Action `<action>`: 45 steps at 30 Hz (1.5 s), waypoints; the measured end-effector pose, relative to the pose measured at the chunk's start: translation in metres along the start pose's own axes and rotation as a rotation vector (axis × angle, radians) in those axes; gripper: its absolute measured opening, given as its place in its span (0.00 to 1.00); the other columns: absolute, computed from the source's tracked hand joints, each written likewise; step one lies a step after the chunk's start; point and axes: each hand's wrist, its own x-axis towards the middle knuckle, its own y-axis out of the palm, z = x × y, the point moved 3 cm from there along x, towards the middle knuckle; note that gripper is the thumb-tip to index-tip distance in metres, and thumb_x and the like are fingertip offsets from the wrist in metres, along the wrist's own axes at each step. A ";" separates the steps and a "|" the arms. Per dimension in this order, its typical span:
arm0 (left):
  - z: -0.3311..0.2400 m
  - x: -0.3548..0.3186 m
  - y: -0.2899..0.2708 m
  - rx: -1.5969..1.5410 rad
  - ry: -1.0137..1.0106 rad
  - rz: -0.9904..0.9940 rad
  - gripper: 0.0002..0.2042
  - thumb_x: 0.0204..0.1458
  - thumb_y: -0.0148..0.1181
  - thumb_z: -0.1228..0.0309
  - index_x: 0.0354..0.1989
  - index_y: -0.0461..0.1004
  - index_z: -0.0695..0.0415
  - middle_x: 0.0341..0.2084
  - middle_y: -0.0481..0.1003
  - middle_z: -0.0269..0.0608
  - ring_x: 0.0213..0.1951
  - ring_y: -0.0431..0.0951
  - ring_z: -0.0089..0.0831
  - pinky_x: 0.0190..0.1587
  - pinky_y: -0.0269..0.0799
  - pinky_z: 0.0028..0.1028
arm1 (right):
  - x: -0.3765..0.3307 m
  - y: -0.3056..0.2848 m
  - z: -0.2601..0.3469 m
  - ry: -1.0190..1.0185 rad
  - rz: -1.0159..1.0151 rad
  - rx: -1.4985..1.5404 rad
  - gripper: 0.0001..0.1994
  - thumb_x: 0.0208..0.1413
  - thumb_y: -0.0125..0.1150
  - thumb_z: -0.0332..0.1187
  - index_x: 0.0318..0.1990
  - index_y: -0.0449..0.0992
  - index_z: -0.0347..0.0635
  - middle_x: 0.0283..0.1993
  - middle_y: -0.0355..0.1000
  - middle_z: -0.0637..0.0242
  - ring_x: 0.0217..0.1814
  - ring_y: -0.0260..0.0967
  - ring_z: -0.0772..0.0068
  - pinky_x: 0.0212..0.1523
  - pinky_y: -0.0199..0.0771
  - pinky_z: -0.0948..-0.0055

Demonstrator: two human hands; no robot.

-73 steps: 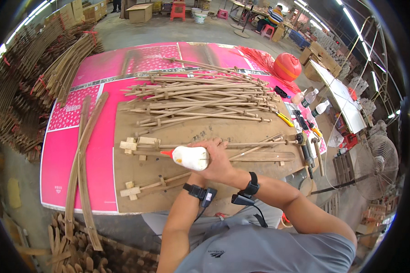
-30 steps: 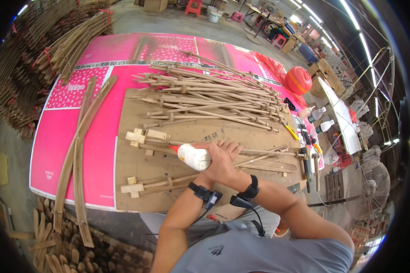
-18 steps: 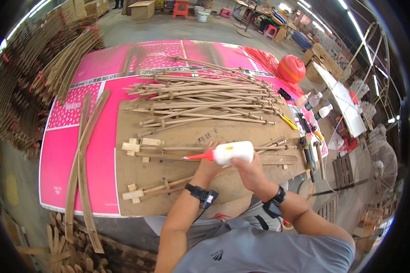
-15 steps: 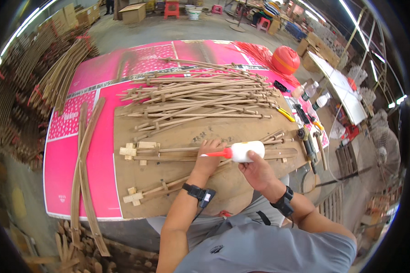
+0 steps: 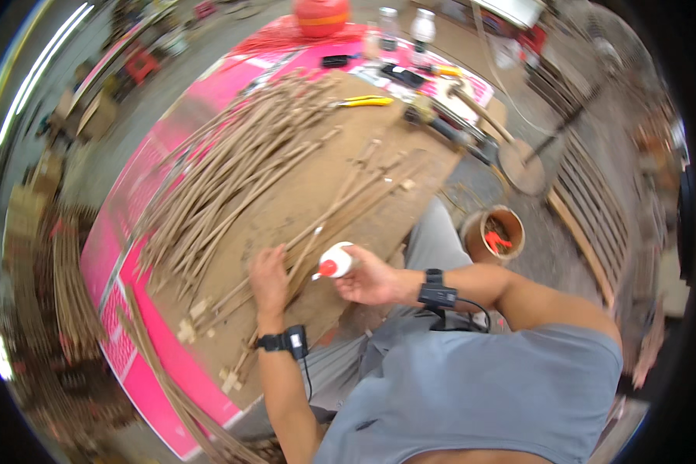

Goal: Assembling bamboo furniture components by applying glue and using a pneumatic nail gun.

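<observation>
The right hand (image 5: 371,280) grips a white glue bottle (image 5: 336,260), nozzle aimed at 1 wooden stick (image 5: 309,240) that the left hand (image 5: 269,280) pins flat near the tabletop's (image 5: 317,185) near edge.

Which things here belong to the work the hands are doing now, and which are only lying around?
In use:
- glue bottle, held in right hand
- wooden sticks pressed under left hand

Lying about:
- big pile of sticks
- yellow-handled pliers
- orange ball-shaped thing
- bucket on the floor
</observation>
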 end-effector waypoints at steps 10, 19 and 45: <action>0.005 0.004 0.009 0.009 0.049 0.053 0.09 0.62 0.60 0.74 0.48 0.82 0.57 0.38 0.77 0.49 0.45 0.75 0.49 0.51 0.70 0.43 | 0.009 -0.013 0.006 0.033 0.079 0.077 0.34 0.60 0.55 0.69 0.38 0.75 0.39 0.33 0.75 0.64 0.33 0.75 0.68 0.39 0.78 0.72; 0.018 -0.005 0.016 -0.039 0.027 0.081 0.10 0.63 0.60 0.72 0.50 0.82 0.58 0.38 0.77 0.48 0.43 0.74 0.47 0.50 0.69 0.42 | -0.079 0.005 0.100 -0.389 0.323 -0.430 0.28 0.68 0.47 0.60 0.30 0.75 0.44 0.27 0.76 0.64 0.27 0.73 0.65 0.34 0.73 0.68; -0.026 0.000 0.013 -0.059 0.186 0.248 0.11 0.64 0.57 0.73 0.49 0.83 0.62 0.41 0.79 0.51 0.44 0.77 0.46 0.50 0.72 0.40 | -0.316 0.186 0.072 -1.349 1.415 -1.002 0.28 0.62 0.49 0.44 0.63 0.74 0.32 0.66 0.73 0.54 0.66 0.69 0.60 0.67 0.66 0.62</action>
